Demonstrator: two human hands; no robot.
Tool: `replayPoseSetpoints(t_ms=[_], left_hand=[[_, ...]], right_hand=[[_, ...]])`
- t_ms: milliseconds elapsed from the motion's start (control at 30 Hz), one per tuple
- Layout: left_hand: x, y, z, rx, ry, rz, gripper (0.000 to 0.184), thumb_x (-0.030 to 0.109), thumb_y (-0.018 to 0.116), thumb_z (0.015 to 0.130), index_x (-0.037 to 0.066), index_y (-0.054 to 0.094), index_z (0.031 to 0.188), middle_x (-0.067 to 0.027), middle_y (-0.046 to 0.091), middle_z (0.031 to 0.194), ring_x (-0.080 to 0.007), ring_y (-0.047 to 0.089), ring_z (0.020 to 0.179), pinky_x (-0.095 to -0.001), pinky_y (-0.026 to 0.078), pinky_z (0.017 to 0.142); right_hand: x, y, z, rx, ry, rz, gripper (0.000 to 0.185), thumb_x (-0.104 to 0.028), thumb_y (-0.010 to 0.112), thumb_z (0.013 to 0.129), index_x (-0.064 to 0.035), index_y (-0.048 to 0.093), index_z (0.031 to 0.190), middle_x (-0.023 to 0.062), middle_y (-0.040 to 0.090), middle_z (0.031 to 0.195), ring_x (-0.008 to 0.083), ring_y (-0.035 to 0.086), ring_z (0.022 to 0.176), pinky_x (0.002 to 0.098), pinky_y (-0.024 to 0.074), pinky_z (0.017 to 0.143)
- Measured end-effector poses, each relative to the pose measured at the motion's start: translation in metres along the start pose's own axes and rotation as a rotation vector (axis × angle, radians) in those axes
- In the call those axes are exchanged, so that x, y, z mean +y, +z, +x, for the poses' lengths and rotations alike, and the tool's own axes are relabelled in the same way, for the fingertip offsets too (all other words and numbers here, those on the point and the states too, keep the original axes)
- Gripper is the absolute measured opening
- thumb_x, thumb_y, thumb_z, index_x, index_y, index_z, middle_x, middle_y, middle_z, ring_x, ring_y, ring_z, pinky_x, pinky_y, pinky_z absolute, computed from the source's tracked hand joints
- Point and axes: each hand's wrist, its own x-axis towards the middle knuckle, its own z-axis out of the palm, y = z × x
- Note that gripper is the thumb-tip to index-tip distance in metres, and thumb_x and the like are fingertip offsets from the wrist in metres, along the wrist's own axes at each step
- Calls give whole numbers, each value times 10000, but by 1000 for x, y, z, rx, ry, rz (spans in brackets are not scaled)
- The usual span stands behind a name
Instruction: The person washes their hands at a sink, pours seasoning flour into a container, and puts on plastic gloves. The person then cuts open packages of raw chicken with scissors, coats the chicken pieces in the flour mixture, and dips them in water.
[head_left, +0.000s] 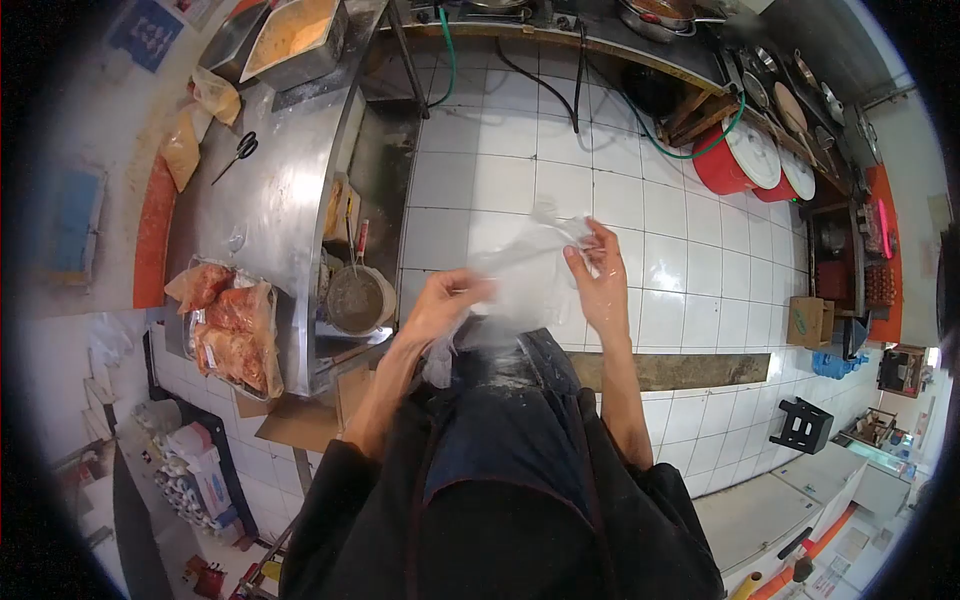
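Note:
A thin, clear plastic bag (535, 275) is stretched between my two hands in front of my dark apron, partly smeared by motion. My left hand (447, 302) pinches its left side, fingers closed. At the upper right edge, my right hand (600, 275) grips the plastic between thumb and fingers. To the left, a tray of bagged raw meat (235, 335) lies on the steel table (275, 190). Black scissors (238, 155) rest farther back on that table.
A metal pan of orange food (295, 40) stands at the table's far end. Below the tabletop is a shelf with a pot (357, 300). Red buckets with white lids (737, 160) stand at the right, under a counter. A black stool (800, 425) is on the tiled floor (650, 250).

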Motion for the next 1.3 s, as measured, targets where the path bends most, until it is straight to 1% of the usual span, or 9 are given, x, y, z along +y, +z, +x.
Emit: replayPoseSetpoints(t_ms=[133, 267, 567, 833, 933, 1000, 1133, 1267, 1300], left_hand=[[-30, -5, -3, 184, -12, -4, 175, 178, 675, 925, 7, 710, 943, -35, 704, 855, -67, 606, 770, -239, 482, 713], [-32, 5, -9, 231, 36, -107, 184, 184, 676, 927, 3, 709, 912, -36, 702, 829, -54, 589, 731, -222, 453, 653], [-17, -14, -23, 408, 12, -247, 172, 202, 717, 905, 31, 713, 909, 3, 687, 785, -45, 572, 630, -210, 446, 580], [-5, 4, -27, 386, 29, -52, 103, 123, 728, 871, 33, 692, 838, 23, 658, 737, -46, 553, 622, -205, 408, 534], [-8, -5, -34, 409, 8, -69, 235, 224, 800, 828, 50, 654, 770, 30, 596, 679, -35, 499, 623, -208, 391, 554], [3, -6, -46, 603, 80, 639, 244, 195, 813, 785, 44, 625, 816, -9, 600, 667, -128, 585, 629, -280, 445, 566], [36, 24, -51, 704, 237, 1033, 276, 168, 795, 766, 40, 607, 922, -62, 626, 705, -268, 651, 686, -373, 493, 611], [24, 18, -38, 535, 276, 1131, 246, 158, 738, 816, 44, 594, 979, -89, 666, 774, -327, 670, 744, -412, 516, 661], [24, 13, -34, 576, 272, 1040, 217, 168, 719, 841, 27, 600, 955, -102, 674, 777, -300, 681, 739, -398, 520, 664]], right_hand=[[-19, 16, -26, 76, -266, -291, 541, -251, 728, 850, -26, 504, 1289, 179, 492, 1252, 367, 405, 1221, 472, 328, 1054], [-24, 40, -51, -78, -333, -431, 561, -241, 724, 852, -29, 476, 1308, 169, 495, 1252, 361, 413, 1210, 464, 317, 1059], [-11, 20, -30, 440, -85, -63, 406, -144, 676, 893, 8, 513, 1232, 132, 542, 1187, 244, 489, 1143, 382, 352, 1030], [-29, 58, -50, -486, -244, -120, 186, -183, 675, 872, -36, 664, 986, 118, 631, 999, 281, 554, 1006, 404, 429, 912], [-19, 58, -39, -368, -51, 50, 173, -169, 639, 882, -34, 680, 982, 116, 649, 952, 282, 565, 961, 397, 434, 887], [-19, 50, -29, -214, -41, 40, 150, -135, 627, 883, -40, 690, 980, 106, 646, 934, 286, 558, 908, 379, 439, 849], [-27, 55, -25, -390, -507, -314, 125, -108, 609, 891, -50, 696, 959, 71, 632, 923, 293, 553, 905, 403, 435, 823], [-47, 61, -22, -505, -554, -308, 153, -141, 626, 898, -53, 674, 1014, 92, 616, 995, 304, 549, 914, 408, 440, 830], [-53, 64, -26, -313, -490, -211, 209, -164, 646, 895, -53, 642, 1072, 113, 603, 1024, 295, 553, 908, 405, 449, 821]])
